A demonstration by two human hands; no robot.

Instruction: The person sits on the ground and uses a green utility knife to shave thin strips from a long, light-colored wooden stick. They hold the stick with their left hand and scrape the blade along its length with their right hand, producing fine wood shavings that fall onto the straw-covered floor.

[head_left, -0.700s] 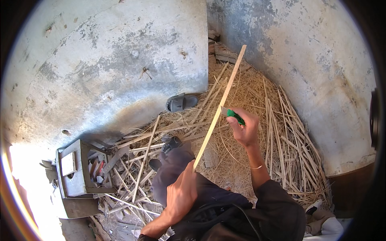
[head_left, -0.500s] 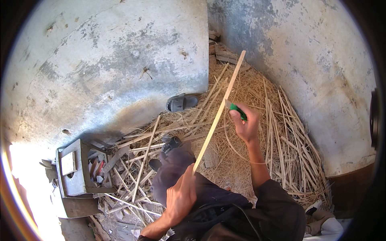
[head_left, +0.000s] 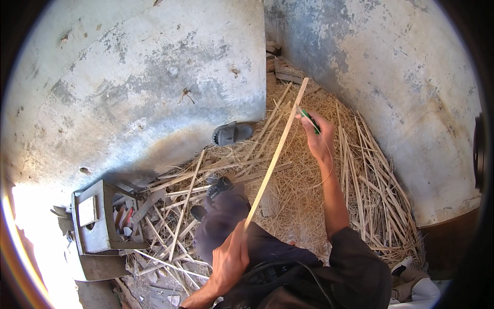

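Over the straw | strip slants forward from left hand, fingers closed round its near end | right hand grips green knife, blade at strip's edge near far end

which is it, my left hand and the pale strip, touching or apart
Touching: the head view shows the left hand closed around the lower end of the pale strip.

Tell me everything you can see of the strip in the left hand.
The strip is long, narrow, straight and pale yellow, and looks like wood or bamboo. The left hand grips its near end; it slants away rightward above the shavings. The right hand holds a green-handled blade at its right edge, near the far end.
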